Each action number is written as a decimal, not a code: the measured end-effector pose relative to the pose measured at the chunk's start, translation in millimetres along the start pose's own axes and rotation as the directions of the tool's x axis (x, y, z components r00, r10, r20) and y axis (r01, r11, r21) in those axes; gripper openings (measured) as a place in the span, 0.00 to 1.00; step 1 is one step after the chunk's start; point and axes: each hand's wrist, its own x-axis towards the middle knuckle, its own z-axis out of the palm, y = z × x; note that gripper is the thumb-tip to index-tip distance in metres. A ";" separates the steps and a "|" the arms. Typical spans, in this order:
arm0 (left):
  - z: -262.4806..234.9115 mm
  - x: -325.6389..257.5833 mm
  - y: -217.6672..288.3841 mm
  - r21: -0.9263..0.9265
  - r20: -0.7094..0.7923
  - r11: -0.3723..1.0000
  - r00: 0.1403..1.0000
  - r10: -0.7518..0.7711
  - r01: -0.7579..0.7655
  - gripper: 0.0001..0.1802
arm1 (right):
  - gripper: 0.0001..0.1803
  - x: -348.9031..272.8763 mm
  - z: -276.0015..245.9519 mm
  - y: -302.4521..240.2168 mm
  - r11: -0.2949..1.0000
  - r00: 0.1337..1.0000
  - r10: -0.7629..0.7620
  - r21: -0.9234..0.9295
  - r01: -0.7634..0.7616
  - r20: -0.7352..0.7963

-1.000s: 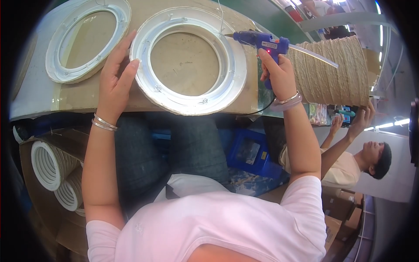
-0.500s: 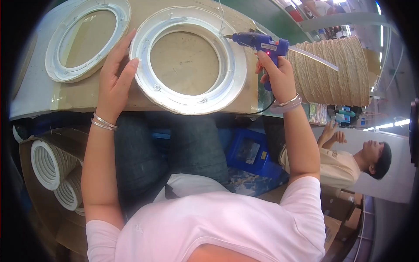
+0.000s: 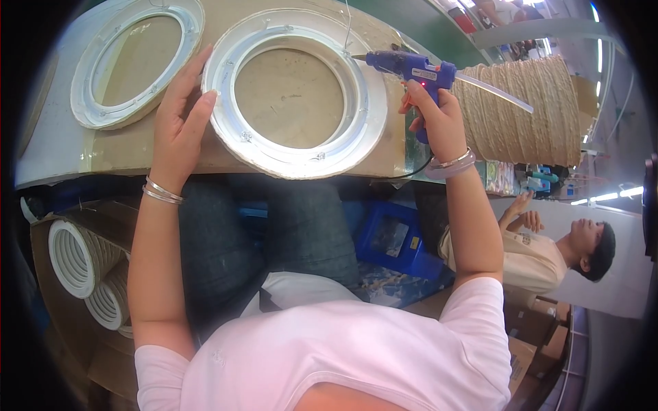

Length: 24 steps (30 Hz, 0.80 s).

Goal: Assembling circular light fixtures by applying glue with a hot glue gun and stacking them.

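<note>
A round white ring (image 3: 288,159) with a wide flat rim lies on the bench in front of me, with small clear blobs on its inner ledge. My left hand (image 3: 184,116) rests against its left edge, fingers stretched out and thumb apart, its tip at the rim. My right hand (image 3: 439,116) is closed around the handle of a blue glue gun (image 3: 421,70), which has a small red light lit and a translucent glue stick (image 3: 497,94) out of its back. The nozzle points left, close to the ring's upper right inner ledge. A thin pale strand (image 3: 348,24) rises there.
A second white ring (image 3: 82,96) lies at the left. On the right stands a rope-textured drum (image 3: 524,113). Below the bench are a carton with ribbed tubes (image 3: 72,259) and a blue bin (image 3: 394,236). Another person (image 3: 541,257) sits at right, hands raised.
The ring has shifted very slightly left. The glue gun and my right hand have moved a touch to the right. My left hand stays against the ring.
</note>
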 end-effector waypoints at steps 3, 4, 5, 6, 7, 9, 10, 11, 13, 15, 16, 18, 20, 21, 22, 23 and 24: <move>2.1 1.5 -0.7 0.003 0.005 1.000 1.000 -0.011 0.011 0.22 | 0.16 -3.0 -1.2 -0.2 1.000 0.999 0.016 0.020 -0.015 -0.033; 0.8 1.0 1.3 0.000 0.004 1.000 1.000 -0.015 0.015 0.22 | 0.16 -6.0 -1.7 -4.1 1.000 0.999 0.011 0.018 -0.010 -0.033; -0.3 0.7 2.3 0.000 0.001 1.000 1.000 -0.012 0.012 0.22 | 0.15 -9.7 -3.0 -8.1 0.999 1.000 0.010 0.047 -0.009 -0.024; -1.3 0.7 2.8 0.010 -0.005 1.000 1.000 0.006 -0.006 0.22 | 0.15 -13.7 -4.5 -10.9 0.997 1.000 0.009 0.075 -0.008 -0.015; -1.1 1.4 1.7 0.024 -0.008 1.000 1.000 0.019 -0.019 0.23 | 0.15 -15.1 -5.8 -8.8 0.997 1.000 0.011 0.078 -0.010 -0.013; -0.5 2.1 1.8 0.021 -0.004 1.000 1.000 0.010 -0.010 0.23 | 0.16 -18.9 -8.7 -3.9 0.980 1.000 0.017 0.200 -0.016 -0.004; 0.2 2.0 1.6 0.014 0.000 1.000 1.000 0.001 -0.001 0.23 | 0.16 -22.0 -10.1 -3.3 0.979 1.000 0.020 0.202 -0.019 -0.002; 0.6 2.3 0.9 0.015 0.001 1.000 1.000 -0.002 0.002 0.23 | 0.17 -25.3 -11.4 -3.3 0.951 0.997 0.079 0.297 -0.083 0.025; 1.4 1.4 -1.1 0.014 -0.011 1.000 1.000 0.005 -0.004 0.23 | 0.18 -31.2 -15.3 -1.2 0.908 0.988 0.144 0.389 -0.157 0.062; 0.9 1.9 0.0 0.018 0.006 1.000 1.000 0.001 -0.001 0.22 | 0.20 -37.9 -19.5 2.8 0.885 0.987 0.115 0.440 -0.151 0.108; -0.1 2.6 0.8 0.021 0.020 1.000 1.000 0.008 -0.009 0.22 | 0.20 -42.6 -18.6 0.8 0.871 0.987 0.135 0.463 -0.162 0.092; 1.1 2.3 1.3 0.021 0.016 1.000 1.000 -0.011 0.011 0.22 | 0.20 -54.4 -17.2 -2.5 0.885 0.989 0.111 0.442 -0.144 0.100; -1.1 2.5 2.1 0.062 0.053 0.998 0.999 -0.014 0.011 0.24 | 0.20 -63.0 -16.0 -5.0 0.896 0.990 0.072 0.427 -0.119 0.125; -1.8 2.9 2.2 0.066 0.051 0.998 0.998 -0.025 0.022 0.24 | 0.20 -66.6 -14.5 -4.0 0.894 0.988 0.078 0.428 -0.129 0.135; -0.1 3.7 2.4 0.032 0.032 0.998 0.998 -0.052 0.051 0.24 | 0.21 -70.5 -14.4 -3.4 0.908 0.984 0.078 0.396 -0.137 0.160; 0.5 4.1 2.4 -0.004 0.012 0.997 0.997 -0.080 0.080 0.24 | 0.21 -73.7 -14.4 -2.6 0.921 0.980 0.079 0.363 -0.143 0.185; -0.4 4.1 2.5 -0.004 0.007 0.996 0.996 -0.090 0.090 0.24 | 0.20 -76.0 -16.3 -0.9 0.922 0.962 0.133 0.325 -0.208 0.238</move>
